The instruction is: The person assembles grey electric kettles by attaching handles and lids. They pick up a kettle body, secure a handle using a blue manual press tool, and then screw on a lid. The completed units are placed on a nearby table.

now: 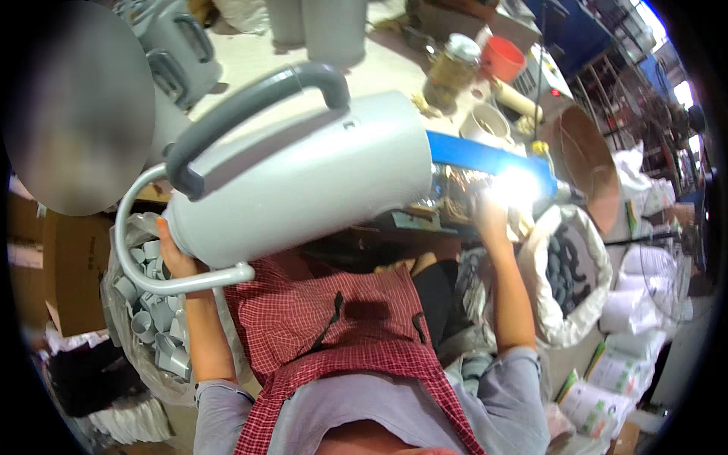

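A large light-grey plastic jug body point(303, 186) lies tilted across the middle, its wide end up and to the right. It has a dark grey handle point(250, 114) on top and a thin pale grey curved bail point(133, 262) round its narrow end. My left hand point(178, 258) grips that narrow end from below, partly hidden by the jug. From the wide end a blue bar point(485, 157) runs right, toward a glaring light point(519, 188). Beside the light, under the bar, is my right hand point(491, 218); its fingers are lost in glare.
At left stands a bag of small grey plastic parts point(155, 318), at right a white sack of dark handles point(565, 265). On the table are more grey jugs point(182, 53), a lidded jar point(453, 72), a red cup point(503, 59) and a mug point(485, 125). A blurred disc point(80, 106) blocks the upper left.
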The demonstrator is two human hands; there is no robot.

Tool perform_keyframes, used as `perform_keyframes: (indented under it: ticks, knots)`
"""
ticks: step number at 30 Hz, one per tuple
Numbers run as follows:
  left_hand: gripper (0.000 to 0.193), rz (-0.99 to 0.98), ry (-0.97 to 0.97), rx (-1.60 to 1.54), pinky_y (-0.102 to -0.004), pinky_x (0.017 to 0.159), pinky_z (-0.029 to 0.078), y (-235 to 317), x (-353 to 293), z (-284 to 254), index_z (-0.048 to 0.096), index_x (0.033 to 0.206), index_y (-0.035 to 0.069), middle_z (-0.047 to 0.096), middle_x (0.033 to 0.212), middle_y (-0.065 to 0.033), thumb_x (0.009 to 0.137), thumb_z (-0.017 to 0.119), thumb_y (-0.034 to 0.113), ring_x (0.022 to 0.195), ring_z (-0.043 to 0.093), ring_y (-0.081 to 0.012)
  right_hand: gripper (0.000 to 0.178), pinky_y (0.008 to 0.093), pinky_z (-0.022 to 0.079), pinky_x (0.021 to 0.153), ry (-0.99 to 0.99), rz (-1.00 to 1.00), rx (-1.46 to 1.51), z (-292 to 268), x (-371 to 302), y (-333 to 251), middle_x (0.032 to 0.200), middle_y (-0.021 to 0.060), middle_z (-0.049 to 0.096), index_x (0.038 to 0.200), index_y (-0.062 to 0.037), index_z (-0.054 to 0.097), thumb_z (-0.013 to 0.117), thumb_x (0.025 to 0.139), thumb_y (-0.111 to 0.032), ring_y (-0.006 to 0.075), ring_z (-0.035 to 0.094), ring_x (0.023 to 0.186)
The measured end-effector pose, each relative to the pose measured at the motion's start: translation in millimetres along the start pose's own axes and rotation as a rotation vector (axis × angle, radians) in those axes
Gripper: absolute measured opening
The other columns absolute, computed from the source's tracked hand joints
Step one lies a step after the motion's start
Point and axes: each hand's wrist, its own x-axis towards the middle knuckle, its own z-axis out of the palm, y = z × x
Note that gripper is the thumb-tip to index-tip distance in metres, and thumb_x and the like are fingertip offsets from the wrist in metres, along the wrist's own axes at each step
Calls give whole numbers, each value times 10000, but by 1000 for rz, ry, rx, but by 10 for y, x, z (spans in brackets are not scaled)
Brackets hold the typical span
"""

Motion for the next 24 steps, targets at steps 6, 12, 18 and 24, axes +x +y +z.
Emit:
perform_keyframes:
  ticks: [6,12,18,24]
  knots:
    - [509,-30,75,-131,-340,813,533,22,-139,-309,567,1192,-34,649,1094,-146,1007,389,406,931,656,-212,90,393,487,589,259,-20,-41,-234,-41,-203,736,116,624,940,-91,593,636,864,-114,295,622,657]
    - [518,30,65,-106,-314,768,555,75,-148,-655,562,1175,-34,649,1072,-153,1007,379,421,925,659,-203,127,364,499,626,425,-270,118,-499,-12,-689,814,122,632,971,-57,630,657,847,-53,276,628,701]
    - [509,25,125,-84,-314,828,530,47,-157,-671,549,1197,-17,622,1136,-142,1010,370,421,990,633,-200,139,325,504,639,426,-411,410,-680,172,-1048,859,101,640,936,-43,667,691,801,-23,245,630,730]
    - [484,6,170,-17,-318,868,518,53,-214,-624,531,1235,-5,603,1179,-129,1021,354,392,1033,612,-197,140,307,507,601,383,-553,291,-325,153,-1013,773,85,661,896,-52,667,727,771,-77,244,628,645]
